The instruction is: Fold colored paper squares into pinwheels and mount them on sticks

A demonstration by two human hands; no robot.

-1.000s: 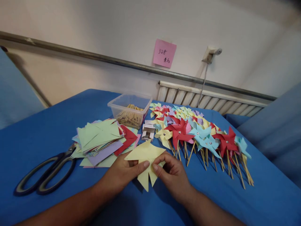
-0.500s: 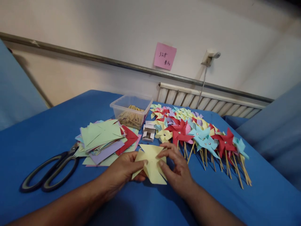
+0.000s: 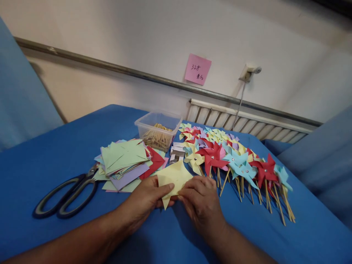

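Note:
A pale yellow cut paper sheet (image 3: 176,178) is held between my two hands above the blue table. My left hand (image 3: 154,192) is closed on its left side, the thumb lying on top and the fingers beneath. Pinching the lower right edge, my right hand (image 3: 199,200) hides that corner. Slits and points show along the paper's outline. Just behind it stands a small open white box (image 3: 177,152). Left of the paper lies a stack of coloured cut paper (image 3: 123,157), with a red piece (image 3: 154,161) on its right side.
Dark-handled scissors (image 3: 68,196) lie at the left. A clear plastic tub (image 3: 143,128) of wooden sticks (image 3: 158,137) stands at the back. Rows of finished paper pinwheels on sticks (image 3: 213,157) cover the right side of the blue table (image 3: 74,143). A radiator (image 3: 244,121) stands beyond.
The yellow paper has been turned in my hands and its lower edge is now gathered. My right hand has gone from spread fingers on the sheet to a pinch at its lower right.

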